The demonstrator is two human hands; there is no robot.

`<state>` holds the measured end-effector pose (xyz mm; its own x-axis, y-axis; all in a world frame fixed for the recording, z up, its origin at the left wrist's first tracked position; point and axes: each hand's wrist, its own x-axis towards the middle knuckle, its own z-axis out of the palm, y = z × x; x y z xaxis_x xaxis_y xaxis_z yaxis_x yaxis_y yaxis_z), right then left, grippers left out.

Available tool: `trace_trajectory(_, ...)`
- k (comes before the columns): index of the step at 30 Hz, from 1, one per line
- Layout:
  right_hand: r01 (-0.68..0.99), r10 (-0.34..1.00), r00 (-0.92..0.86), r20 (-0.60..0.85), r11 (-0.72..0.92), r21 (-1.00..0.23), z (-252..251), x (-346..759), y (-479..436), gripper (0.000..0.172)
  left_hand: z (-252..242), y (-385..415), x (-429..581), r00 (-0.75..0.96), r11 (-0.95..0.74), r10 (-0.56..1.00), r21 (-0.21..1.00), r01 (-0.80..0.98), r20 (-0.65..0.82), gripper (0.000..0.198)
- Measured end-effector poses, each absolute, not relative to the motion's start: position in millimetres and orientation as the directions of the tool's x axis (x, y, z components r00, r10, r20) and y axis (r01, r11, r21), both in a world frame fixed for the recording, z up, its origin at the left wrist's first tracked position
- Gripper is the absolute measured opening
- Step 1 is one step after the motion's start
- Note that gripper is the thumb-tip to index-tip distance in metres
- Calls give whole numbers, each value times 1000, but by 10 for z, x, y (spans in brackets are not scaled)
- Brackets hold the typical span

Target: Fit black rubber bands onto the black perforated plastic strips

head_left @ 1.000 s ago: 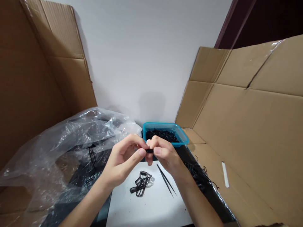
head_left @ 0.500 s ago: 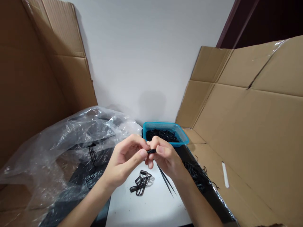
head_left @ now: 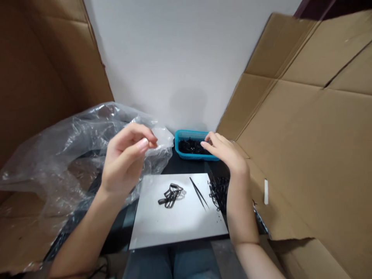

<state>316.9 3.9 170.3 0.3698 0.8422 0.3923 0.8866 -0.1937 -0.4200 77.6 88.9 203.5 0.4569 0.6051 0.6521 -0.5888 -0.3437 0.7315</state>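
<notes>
My left hand (head_left: 126,159) is raised to the left of the white board (head_left: 180,228), thumb and fingertips pressed together; whatever they pinch, if anything, does not show. My right hand (head_left: 226,151) reaches over the right end of a blue plastic basket (head_left: 181,155), its thumb and fingers apart. Small black pieces (head_left: 188,146) fill the bottom of this basket. On the board lies a little heap of dark, elongated loops (head_left: 171,197). Black tweezers (head_left: 199,193) rest to the right of that heap.
A tangle of black loops (head_left: 219,192) sits at the board's right edge, beside my right forearm. Crumpled clear plastic (head_left: 87,131) covers the left side. Cardboard panels (head_left: 305,135) stand on both sides, and a white strip (head_left: 266,192) lies at right.
My hands, together around a small black piece before, have parted. The left moved up and left; the right went up to the basket. The black piece no longer shows. The view has tilted down.
</notes>
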Motion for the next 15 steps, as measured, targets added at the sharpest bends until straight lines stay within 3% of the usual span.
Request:
trace_trajectory(6,937,983,-33,178,93,-337,1101,2736,277,11,2044,920,817,461,-368,570,713,-597,680,8)
trace_trajectory(11,936,987,-118,113,149,-320,598,2449,267,24,2012,908,843,499,-359,530,714,-601,686,11)
trace_trajectory(15,910,977,-161,139,201,-363,530,2430,294,28,1983,919,836,513,-373,542,738,-562,665,9)
